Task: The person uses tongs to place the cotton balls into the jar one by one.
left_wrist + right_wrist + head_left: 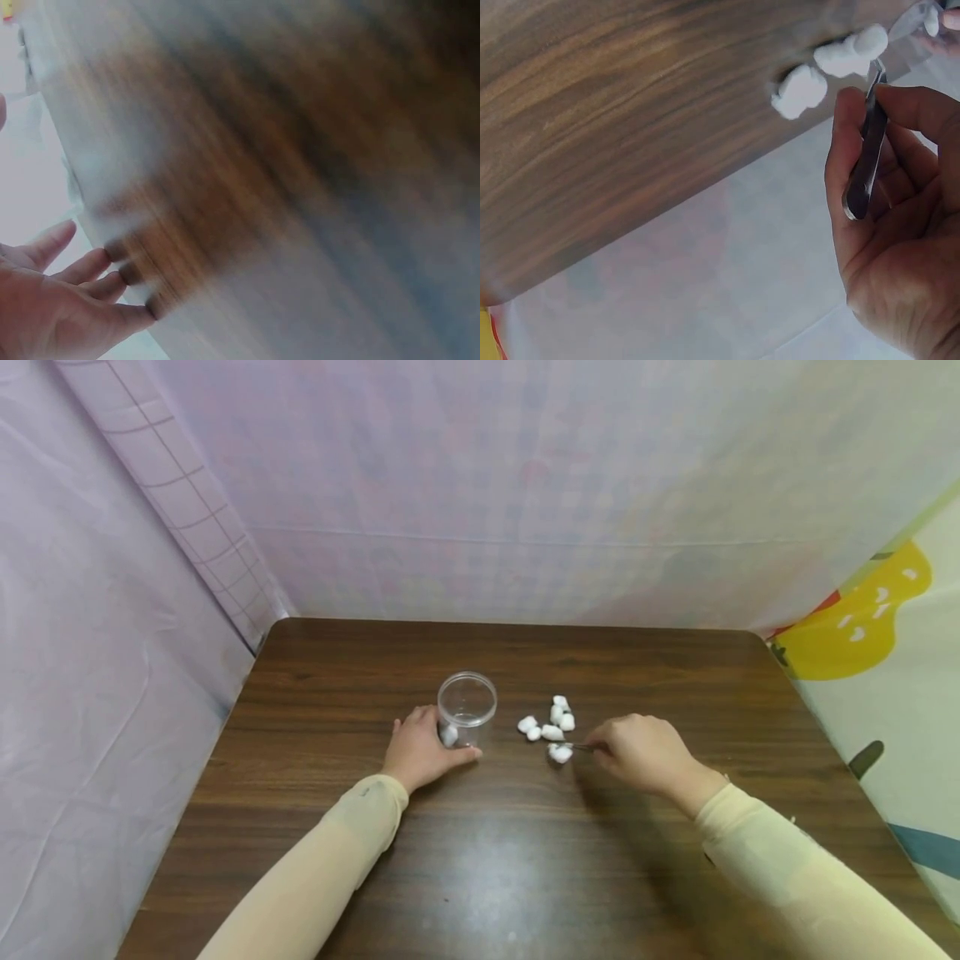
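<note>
Right hand [643, 752] pinches tweezers [868, 161] at a white cotton ball [560, 754]; left hand [422, 750] grips a clear jar [468, 722].

We count one table [322, 693], two sleeves [322, 864], one left hand [420, 752], one right hand [647, 752], one jar [468, 708] and one pair of tweezers [867, 161]. Right of the jar, we see seven cotton balls [552, 732], including one at the tweezers' tips; inside the jar, we make out at least one more.

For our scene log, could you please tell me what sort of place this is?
Probably a makeshift indoor workspace: a brown table, pale sheets hanging behind it, and a clear jar on top.
</note>
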{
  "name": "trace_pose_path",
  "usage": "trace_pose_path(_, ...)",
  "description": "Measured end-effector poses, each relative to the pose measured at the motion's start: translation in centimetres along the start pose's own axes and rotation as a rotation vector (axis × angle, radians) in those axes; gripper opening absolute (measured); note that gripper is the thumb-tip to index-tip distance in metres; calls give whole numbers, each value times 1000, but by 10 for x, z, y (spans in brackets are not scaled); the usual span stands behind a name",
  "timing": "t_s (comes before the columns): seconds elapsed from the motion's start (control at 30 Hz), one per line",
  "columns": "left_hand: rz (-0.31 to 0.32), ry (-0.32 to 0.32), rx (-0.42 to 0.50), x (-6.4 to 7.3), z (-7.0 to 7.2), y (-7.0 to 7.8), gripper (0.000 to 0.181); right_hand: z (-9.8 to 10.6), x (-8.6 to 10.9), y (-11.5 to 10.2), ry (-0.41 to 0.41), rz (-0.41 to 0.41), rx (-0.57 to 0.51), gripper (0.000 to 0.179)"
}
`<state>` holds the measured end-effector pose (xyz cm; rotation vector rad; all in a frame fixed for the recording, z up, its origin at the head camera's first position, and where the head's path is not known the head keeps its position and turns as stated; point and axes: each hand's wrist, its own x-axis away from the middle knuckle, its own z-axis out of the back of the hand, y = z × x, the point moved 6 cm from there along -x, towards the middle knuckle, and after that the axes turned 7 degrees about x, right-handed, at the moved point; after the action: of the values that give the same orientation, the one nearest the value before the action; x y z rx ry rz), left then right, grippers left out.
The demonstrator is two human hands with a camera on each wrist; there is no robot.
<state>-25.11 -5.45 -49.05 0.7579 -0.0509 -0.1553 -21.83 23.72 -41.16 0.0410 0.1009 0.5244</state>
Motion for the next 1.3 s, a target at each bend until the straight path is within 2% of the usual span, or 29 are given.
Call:
trace_pose_path(0.2,0,-1,-4,0,0,1,96,12,-6,2,58,-8,-6,18)
trace_pose_path(0.47,2,-2,-6,0,-2,0,97,32,-23,-3,147,7,-10,18)
trace_pose_path(0.83,-4,-1,-14,-2,-3,-2,96,74,-59,-36,294,42,-40,19)
trace_pose_path(1.03,3,-8,-14,-1,-1,-2,97,75,-76,-58,259,73,-56,20)
trace_pose_path(1.3,-7,-1,-14,-1,0,-1,98,60,-85,-70,213,96,-44,20)
